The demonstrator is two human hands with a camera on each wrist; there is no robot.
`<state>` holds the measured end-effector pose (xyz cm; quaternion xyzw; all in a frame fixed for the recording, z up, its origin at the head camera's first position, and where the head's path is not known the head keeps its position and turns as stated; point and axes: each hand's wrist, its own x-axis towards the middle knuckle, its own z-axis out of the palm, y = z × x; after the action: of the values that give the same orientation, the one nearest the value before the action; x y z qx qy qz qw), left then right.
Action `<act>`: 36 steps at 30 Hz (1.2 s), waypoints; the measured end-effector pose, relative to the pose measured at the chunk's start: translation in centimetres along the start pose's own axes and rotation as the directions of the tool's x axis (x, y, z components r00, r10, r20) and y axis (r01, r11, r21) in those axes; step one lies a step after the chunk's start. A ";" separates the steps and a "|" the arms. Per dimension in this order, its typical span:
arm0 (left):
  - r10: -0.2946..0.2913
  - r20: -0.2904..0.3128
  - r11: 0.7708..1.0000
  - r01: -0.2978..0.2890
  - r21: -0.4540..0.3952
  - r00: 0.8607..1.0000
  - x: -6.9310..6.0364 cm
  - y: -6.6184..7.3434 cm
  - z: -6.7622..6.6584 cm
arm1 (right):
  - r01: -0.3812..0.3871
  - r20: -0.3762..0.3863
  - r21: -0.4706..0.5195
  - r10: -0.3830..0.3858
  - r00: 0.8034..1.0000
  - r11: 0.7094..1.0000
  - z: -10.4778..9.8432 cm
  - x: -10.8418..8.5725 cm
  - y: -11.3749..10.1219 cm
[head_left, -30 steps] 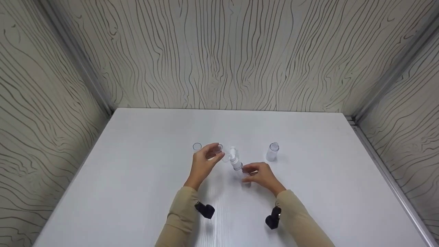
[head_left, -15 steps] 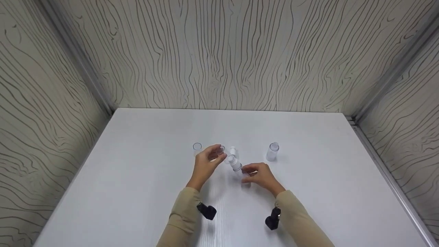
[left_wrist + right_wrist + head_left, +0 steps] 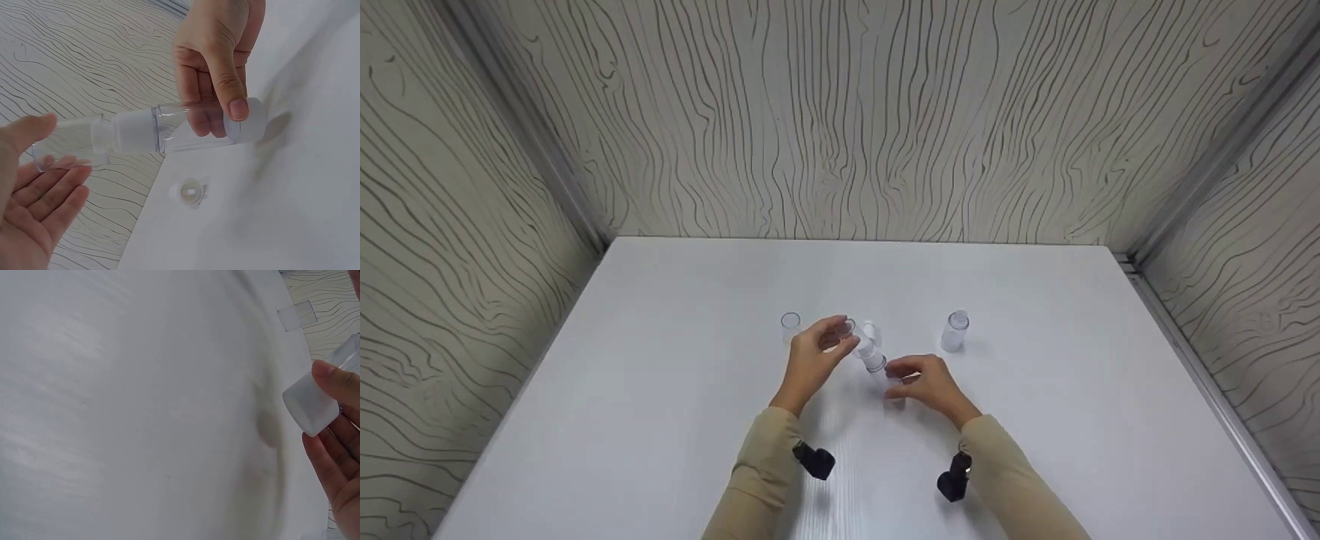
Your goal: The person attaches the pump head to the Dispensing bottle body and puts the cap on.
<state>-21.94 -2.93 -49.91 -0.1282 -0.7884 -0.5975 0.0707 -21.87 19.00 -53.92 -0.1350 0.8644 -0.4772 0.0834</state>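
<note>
My left hand (image 3: 810, 360) pinches a clear cylindrical cap (image 3: 70, 138) between thumb and fingers. My right hand (image 3: 934, 385) grips a clear pump bottle (image 3: 191, 126) near its white base (image 3: 312, 405), holding it tilted above the table. The bottle's white pump top (image 3: 135, 131) points toward the left hand, and the cap's mouth is around the tip of it. Behind the two hands a white pump piece (image 3: 871, 330) is on the table, partly hidden.
A second clear cap (image 3: 790, 321) stands on the white table (image 3: 675, 390), left of the left hand. Behind the right hand stands another clear bottle (image 3: 956, 331) with a bare neck. Wood-patterned panels (image 3: 840, 135) enclose the table at the back and sides.
My left hand has moved slightly right with the cap, bringing it from beside the pump top to over its tip. The right hand and bottle have barely shifted.
</note>
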 end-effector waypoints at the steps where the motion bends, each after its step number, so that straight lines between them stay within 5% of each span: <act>1: -0.001 0.002 1.000 0.001 0.000 1.000 0.0 0.0 0.0 | -0.003 0.001 0.005 0.003 1.000 1.000 0.0 0.0 0.0; 36: -0.049 0.079 0.998 0.046 0.036 0.996 -0.7 -0.6 1.4 | 0.046 -0.008 0.031 -0.046 0.999 0.998 0.5 0.1 0.3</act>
<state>-21.39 -1.78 -51.02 -0.1320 -0.8034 -0.5800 0.0271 -21.87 18.71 -54.41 -0.1517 0.8537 -0.4930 0.0715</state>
